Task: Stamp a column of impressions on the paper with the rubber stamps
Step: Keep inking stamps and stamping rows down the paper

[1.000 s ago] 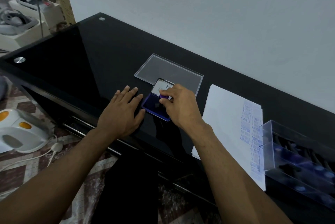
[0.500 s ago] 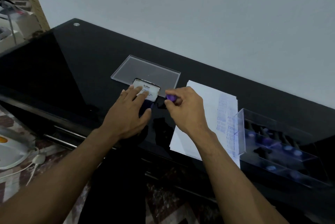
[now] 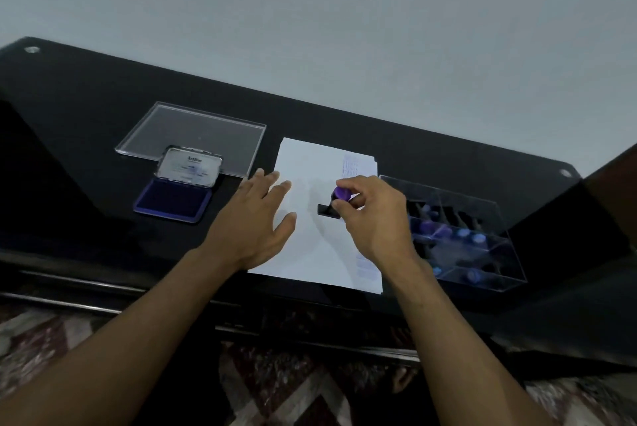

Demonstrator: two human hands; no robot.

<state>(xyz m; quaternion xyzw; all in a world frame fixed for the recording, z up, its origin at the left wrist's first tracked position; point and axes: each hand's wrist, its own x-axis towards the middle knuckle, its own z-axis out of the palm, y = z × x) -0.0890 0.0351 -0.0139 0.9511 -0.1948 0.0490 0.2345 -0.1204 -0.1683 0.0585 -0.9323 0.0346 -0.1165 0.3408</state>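
Your right hand [image 3: 375, 218] pinches the rubber stamp [image 3: 336, 201] over the paper [image 3: 310, 246] at frame centre; your left hand [image 3: 256, 218] lies flat, fingers spread, steadying the sheet's left edge. Next, likely press straight down, aligned with the printed column

One sheet of white paper [image 3: 310, 239] lies on the one black glass surface [image 3: 86, 122]. One rubber stamp [image 3: 336, 201] with a purple knob is out on the sheet. One ink pad [image 3: 172, 201] sits with its lid up, so one tin, one lid. One clear acrylic plate [image 3: 193, 136] lies flat behind it. One clear acrylic box [image 3: 482, 239] holds more stamps; their number cannot be told through the walls, though several purple and blue knobs show. Two hands are in view, left hand [image 3: 256, 218] and right hand [image 3: 375, 218]. Two round metal fittings mark the far corners.
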